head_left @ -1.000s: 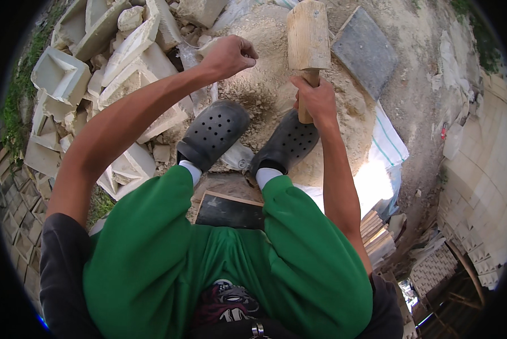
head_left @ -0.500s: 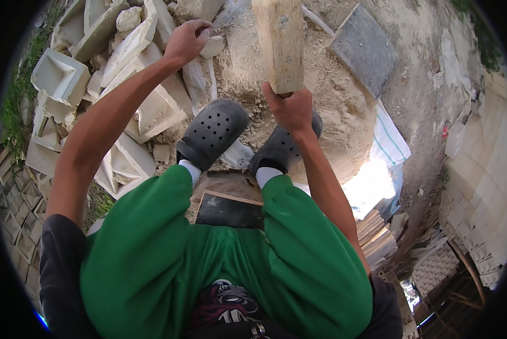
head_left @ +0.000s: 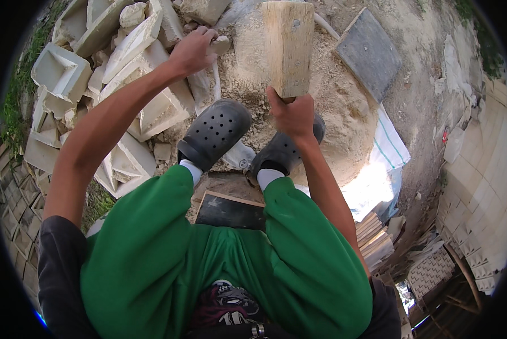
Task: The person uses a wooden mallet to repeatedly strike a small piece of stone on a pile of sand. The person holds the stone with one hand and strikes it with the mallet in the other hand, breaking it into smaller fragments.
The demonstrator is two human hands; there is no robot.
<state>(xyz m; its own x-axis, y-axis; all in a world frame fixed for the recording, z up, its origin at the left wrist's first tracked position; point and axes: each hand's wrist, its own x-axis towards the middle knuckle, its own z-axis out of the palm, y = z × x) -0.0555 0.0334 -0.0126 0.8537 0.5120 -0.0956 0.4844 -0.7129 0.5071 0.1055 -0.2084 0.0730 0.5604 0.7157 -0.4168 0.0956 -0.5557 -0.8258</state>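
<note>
My right hand (head_left: pixel 295 116) is wrapped round the short handle of a thick wooden mallet (head_left: pixel 290 48), its blocky head pointing away from me above pale crumbled rubble (head_left: pixel 245 56). Farther left, my left hand (head_left: pixel 192 52) is closed with bent fingers on a small pale chunk of plaster or stone (head_left: pixel 222 44), beside the heap of broken pieces. Part of that grip is hidden by the hand itself. Between the hands and my lap are my dark clogs (head_left: pixel 217 131), planted at the near edge of the rubble.
Broken pale hollow blocks (head_left: pixel 143 107) are heaped at the left. A dark square slab (head_left: pixel 369 53) lies on the right, above a white woven sack (head_left: pixel 386 147). Stacked wooden strips (head_left: pixel 375 234) stand at lower right. A dark board (head_left: pixel 231 210) sits between my legs.
My left hand has come down and slightly right, its fingers closing on the pale chunk. The mallet in my right hand has dropped a little and shifted right.
</note>
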